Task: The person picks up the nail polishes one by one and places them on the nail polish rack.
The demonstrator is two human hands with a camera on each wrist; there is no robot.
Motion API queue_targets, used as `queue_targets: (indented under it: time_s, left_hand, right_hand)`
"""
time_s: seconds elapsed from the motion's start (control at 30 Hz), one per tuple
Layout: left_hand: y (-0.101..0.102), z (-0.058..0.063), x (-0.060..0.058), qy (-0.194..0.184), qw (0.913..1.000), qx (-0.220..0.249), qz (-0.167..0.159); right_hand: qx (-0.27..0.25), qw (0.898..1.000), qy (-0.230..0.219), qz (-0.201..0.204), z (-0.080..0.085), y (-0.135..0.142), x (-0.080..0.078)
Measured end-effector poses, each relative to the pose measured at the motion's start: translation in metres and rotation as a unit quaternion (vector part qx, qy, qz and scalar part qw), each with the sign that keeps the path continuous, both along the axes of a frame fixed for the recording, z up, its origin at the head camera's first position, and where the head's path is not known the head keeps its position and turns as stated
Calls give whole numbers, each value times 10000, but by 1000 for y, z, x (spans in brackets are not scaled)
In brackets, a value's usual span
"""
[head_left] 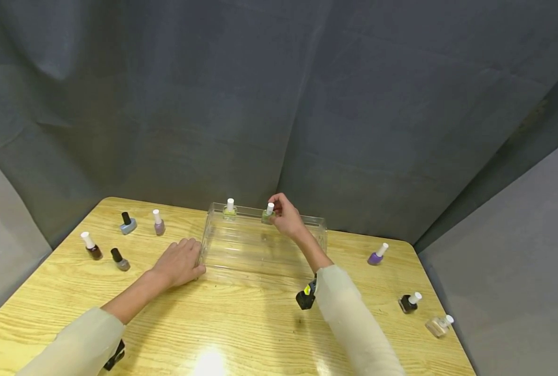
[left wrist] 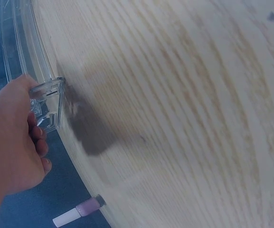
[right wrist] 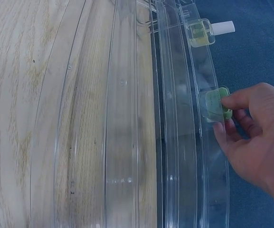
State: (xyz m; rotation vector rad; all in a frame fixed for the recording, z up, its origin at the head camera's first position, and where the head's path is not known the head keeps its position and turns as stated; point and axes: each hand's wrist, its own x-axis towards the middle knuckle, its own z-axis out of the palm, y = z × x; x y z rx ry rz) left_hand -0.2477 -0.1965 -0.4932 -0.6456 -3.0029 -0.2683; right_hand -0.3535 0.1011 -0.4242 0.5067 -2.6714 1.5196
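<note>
A clear stepped display rack [head_left: 255,271] stands on the wooden table. At its left end my left hand [head_left: 177,262] holds the side, with the thumb by the front corner; in the left wrist view the fingers curl beside the clear end panel [left wrist: 51,102]. My right hand [head_left: 286,216] is at the back tier, pinching a green nail polish bottle [right wrist: 215,102] with a white cap [head_left: 270,208]. This bottle is upright, its lower part behind the tier's clear front. To its left on the same tier stands a yellow-green nail polish bottle [head_left: 230,210], also white-capped.
Left of the rack are light blue [head_left: 128,225], mauve [head_left: 159,224], dark [head_left: 92,249] and grey [head_left: 120,261] nail polish bottles. On the right are purple [head_left: 375,257], black [head_left: 408,303] and clear-beige [head_left: 438,327] ones. A dark curtain [head_left: 213,104] hangs behind the table.
</note>
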Motion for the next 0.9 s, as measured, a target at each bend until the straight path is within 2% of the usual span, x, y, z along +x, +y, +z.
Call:
queue_targets:
  time_s: [0.27, 0.43, 0.67, 0.9]
  left_hand:
    - [1, 0, 1, 43, 10000, -2, -8]
    - [1, 0, 2, 54, 10000, -55, -6]
    - [0, 0, 2, 95, 10000, -24, -7]
    - [0, 0, 1, 196, 9998, -59, -52]
  right_hand:
    - [-13, 10000, -81, 8, 1, 2, -1]
    - [-55, 10000, -26, 29, 6, 10, 3]
    - [-143, 9995, 274, 15, 15, 31, 9]
    - [-114, 9989, 433, -142, 20, 61, 23]
